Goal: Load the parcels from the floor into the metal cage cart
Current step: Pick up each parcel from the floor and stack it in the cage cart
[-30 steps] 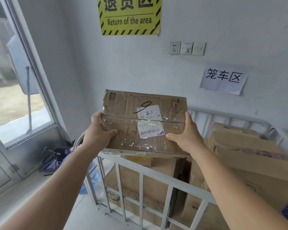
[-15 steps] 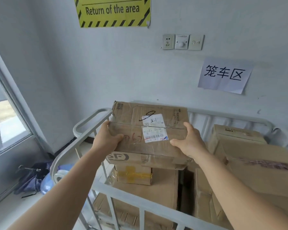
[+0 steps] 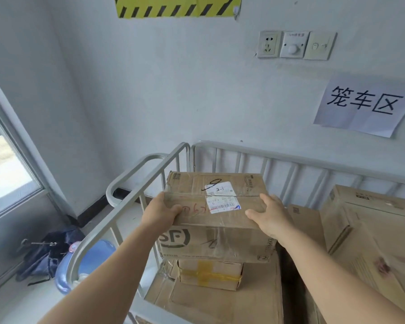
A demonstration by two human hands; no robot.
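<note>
A taped cardboard parcel point(image 3: 214, 190) with a white barcode label sits inside the grey metal cage cart point(image 3: 136, 181), above a smaller box with yellow tape point(image 3: 209, 274). My left hand point(image 3: 160, 212) grips its near left corner, thumb on top. My right hand point(image 3: 270, 212) holds its near right corner, thumb across the front edge. Whether the parcel rests fully on the box below cannot be told.
Larger cardboard boxes point(image 3: 369, 220) fill the cart's right side. A blue water jug point(image 3: 89, 260) and a dark bag point(image 3: 47, 253) lie on the floor left of the cart. The wall point(image 3: 173, 90) stands right behind the cart, a window point(image 3: 5, 169) at the left.
Both hands carried the parcel from above the cart's near rail forward and down into the cart, onto the stack at its back left.
</note>
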